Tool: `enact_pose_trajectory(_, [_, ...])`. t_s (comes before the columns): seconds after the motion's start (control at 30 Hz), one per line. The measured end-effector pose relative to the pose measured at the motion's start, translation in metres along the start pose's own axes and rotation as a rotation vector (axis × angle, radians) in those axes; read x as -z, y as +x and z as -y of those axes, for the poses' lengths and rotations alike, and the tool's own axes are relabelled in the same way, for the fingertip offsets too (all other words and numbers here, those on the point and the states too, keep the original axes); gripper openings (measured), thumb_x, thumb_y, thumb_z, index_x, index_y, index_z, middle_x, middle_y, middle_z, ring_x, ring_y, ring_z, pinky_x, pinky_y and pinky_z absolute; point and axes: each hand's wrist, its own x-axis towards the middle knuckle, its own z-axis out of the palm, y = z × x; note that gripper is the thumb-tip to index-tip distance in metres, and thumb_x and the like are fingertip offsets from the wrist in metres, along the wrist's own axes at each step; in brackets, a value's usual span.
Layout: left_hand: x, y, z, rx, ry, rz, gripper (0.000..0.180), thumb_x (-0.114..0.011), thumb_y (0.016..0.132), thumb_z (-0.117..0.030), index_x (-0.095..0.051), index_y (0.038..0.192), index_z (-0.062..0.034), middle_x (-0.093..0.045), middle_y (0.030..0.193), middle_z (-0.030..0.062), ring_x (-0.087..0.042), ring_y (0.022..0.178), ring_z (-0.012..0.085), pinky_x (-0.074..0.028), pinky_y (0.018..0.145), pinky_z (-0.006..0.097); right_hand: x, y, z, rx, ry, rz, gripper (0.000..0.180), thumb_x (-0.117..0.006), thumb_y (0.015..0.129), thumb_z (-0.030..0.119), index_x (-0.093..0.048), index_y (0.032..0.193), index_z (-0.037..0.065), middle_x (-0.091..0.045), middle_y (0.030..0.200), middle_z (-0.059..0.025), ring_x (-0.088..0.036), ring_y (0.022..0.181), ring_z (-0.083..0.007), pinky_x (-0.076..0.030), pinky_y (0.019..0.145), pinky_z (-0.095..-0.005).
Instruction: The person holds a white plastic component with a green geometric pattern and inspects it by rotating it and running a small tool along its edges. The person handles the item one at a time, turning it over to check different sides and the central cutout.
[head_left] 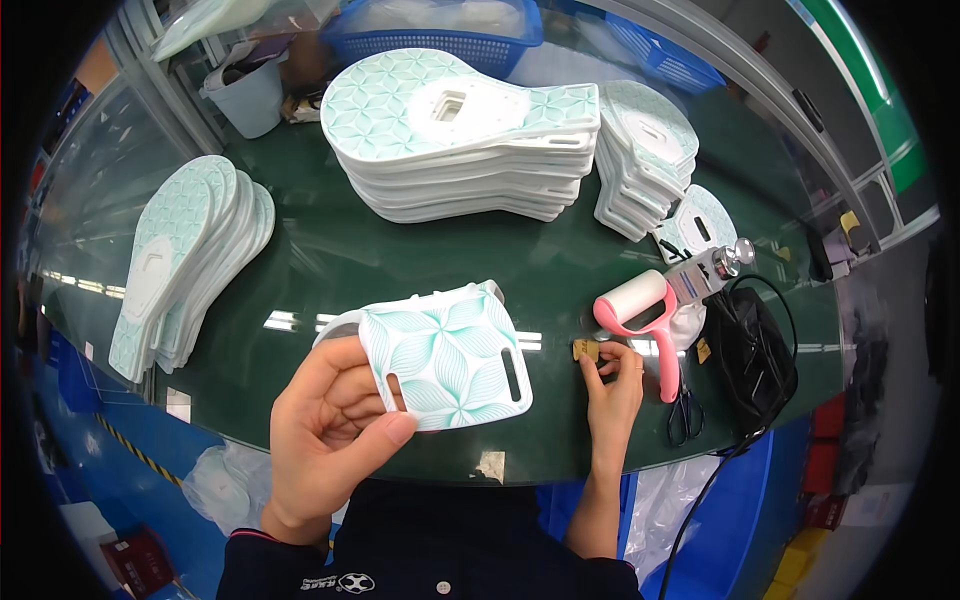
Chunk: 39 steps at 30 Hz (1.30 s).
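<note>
My left hand [325,430] is closed on a white plastic panel [445,355] with a teal flower-line pattern and slots at its sides. The thumb presses its near-left corner and the fingers curl behind it, so its underside is mostly hidden. Over the table's near right part, my right hand [613,400] pinches a small yellow-brown square piece [583,349] at the table top. To the right of that hand lie a lint roller [636,300] with a pink handle and a pair of dark scissors [686,416].
Stacks of patterned panels stand at the back [460,170], back right [645,150] and left [180,260] of the green table [300,240]. A black pouch [755,355] with a cable lies at right, beside a metal-topped bottle [705,275]. Blue baskets [430,50] line the rear.
</note>
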Motion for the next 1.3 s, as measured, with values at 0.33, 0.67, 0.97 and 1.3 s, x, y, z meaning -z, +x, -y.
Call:
enact_pose_trajectory(0.33, [-0.005,-0.001,-0.016,-0.097,0.151,0.148,0.047,-0.054,0.066,0.01,-0.03,0.107,0.0077,-0.05,0.098,0.0174,-0.05,0.092,0.0192,-0.042,0.077,0.026,0.043,-0.016,0.101,-0.089,0.769,-0.066,0.016,-0.05,0.073,0.001,-0.04,0.085,0.003,-0.054,0.074,-0.0113,-0.046,0.052,-0.0067,-0.031,0.04,-0.015])
enact_pose_trajectory(0.67, [-0.006,-0.004,-0.003,-0.274,0.278,0.122,0.048,-0.058,0.063,0.01,-0.035,0.105,0.009,-0.053,0.093,0.0156,-0.052,0.087,0.0171,-0.042,0.076,0.025,0.05,-0.032,0.148,0.424,1.18,0.216,0.015,-0.05,0.07,0.004,-0.038,0.078,0.0,-0.045,0.061,-0.0099,-0.045,0.042,-0.0136,-0.037,0.037,-0.0196])
enact_pose_trajectory(0.97, [-0.01,-0.007,0.002,-0.314,0.182,0.107,0.046,-0.061,0.062,0.007,-0.039,0.102,0.0092,-0.055,0.089,0.0155,-0.055,0.082,0.017,-0.043,0.07,0.024,0.051,-0.034,0.153,0.288,1.116,0.124,0.026,-0.06,0.059,-0.007,-0.046,0.08,-0.004,-0.051,0.057,-0.0082,-0.049,0.045,-0.013,-0.038,0.042,-0.021])
enact_pose_trajectory(1.3, [-0.012,-0.01,0.006,-0.347,0.167,0.051,0.044,-0.063,0.06,0.006,-0.044,0.099,0.0101,-0.058,0.08,0.0147,-0.057,0.076,0.0144,-0.043,0.068,0.022,0.043,-0.018,0.143,0.616,1.123,0.369,0.025,-0.052,0.06,-0.008,-0.035,0.075,0.002,-0.043,0.056,-0.008,-0.043,0.038,-0.0124,-0.038,0.039,-0.0196])
